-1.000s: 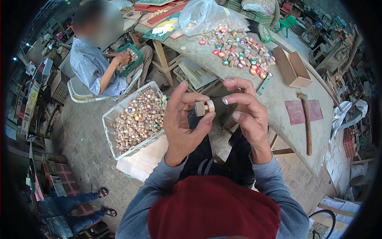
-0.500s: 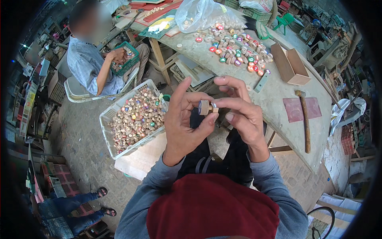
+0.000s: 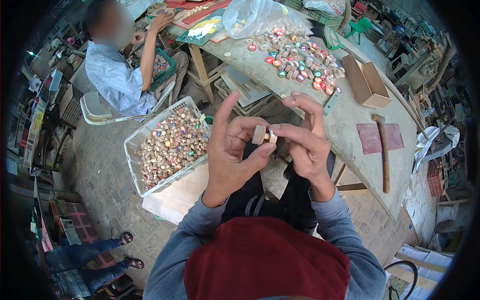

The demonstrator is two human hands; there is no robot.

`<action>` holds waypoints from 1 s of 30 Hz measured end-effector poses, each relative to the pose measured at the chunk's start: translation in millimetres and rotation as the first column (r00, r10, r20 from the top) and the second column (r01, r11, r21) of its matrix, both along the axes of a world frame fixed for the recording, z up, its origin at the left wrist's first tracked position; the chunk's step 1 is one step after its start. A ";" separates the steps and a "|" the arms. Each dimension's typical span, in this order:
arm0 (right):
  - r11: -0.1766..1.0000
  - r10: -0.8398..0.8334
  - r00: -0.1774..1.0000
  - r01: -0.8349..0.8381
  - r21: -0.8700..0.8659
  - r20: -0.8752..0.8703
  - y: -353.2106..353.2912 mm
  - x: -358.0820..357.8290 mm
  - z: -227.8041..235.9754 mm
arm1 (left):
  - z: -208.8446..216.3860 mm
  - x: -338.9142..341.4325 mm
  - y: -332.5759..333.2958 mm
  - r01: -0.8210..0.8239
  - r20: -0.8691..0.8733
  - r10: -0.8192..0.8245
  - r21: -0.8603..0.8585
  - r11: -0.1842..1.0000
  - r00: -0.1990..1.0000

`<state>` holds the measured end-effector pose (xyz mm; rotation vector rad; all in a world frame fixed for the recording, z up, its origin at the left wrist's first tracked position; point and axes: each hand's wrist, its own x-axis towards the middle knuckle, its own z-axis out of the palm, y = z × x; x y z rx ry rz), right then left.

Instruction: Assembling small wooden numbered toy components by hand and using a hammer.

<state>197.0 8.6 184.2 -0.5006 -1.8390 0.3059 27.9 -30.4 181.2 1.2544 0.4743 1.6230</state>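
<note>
Between my hands, in front of my chest, is a small wooden peg piece: a round disc joined by a thin stem to a smaller wooden end. My left hand grips it with bent fingers and thumb, the thumb under the small end; its index finger points up. From the right, my right hand has its index fingertip against the small end, with a whitish spot there. Its thumb is curled close by, its upper finger raised. Left of my hands, a white plastic crate holds many small wooden pieces, some with coloured tops.
Wooden discs with coloured tops lie heaped on the grey table. An open wooden box, a hammer on a dark red sheet and a clear plastic bag rest there too. A seated person has a green basket; another person's legs show lower left.
The peg piece has turned, its dark disc face now out of sight. My right hand's upper finger has shifted slightly right. The seated person's hand has gone from the basket to the table.
</note>
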 end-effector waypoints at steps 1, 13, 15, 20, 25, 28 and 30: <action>0.996 -0.053 0.998 0.052 0.066 0.018 0.6 0.4 -0.8 | -0.1 0.0 -0.2 0.000 0.001 0.000 0.000 1.000 1.000; 0.981 -0.151 0.987 0.142 0.133 0.063 0.0 8.5 12.6 | 1.4 0.6 -0.1 -0.121 -0.119 0.127 0.053 0.991 0.985; 0.994 -0.089 0.993 0.083 0.070 0.083 -3.3 6.8 15.0 | -1.6 0.5 2.5 -0.166 -0.183 0.191 0.142 0.976 0.964; 0.993 0.044 0.996 -0.035 -0.109 0.084 -7.3 5.1 18.0 | -3.5 1.8 2.0 -0.190 -0.217 0.223 0.164 0.968 0.950; 0.971 0.164 0.986 -0.157 -0.181 0.026 -4.1 7.3 10.7 | -5.6 3.2 4.1 -0.183 -0.208 0.211 0.148 0.972 0.955; 0.912 0.299 0.947 -0.321 -0.254 -0.119 -1.0 9.7 0.9 | -5.7 2.5 2.9 -0.126 -0.150 0.138 0.092 0.988 0.979; 0.864 0.373 0.903 -0.421 -0.277 -0.213 -0.1 10.4 -2.8 | -4.2 2.0 2.2 -0.093 -0.069 0.092 -0.021 0.995 0.993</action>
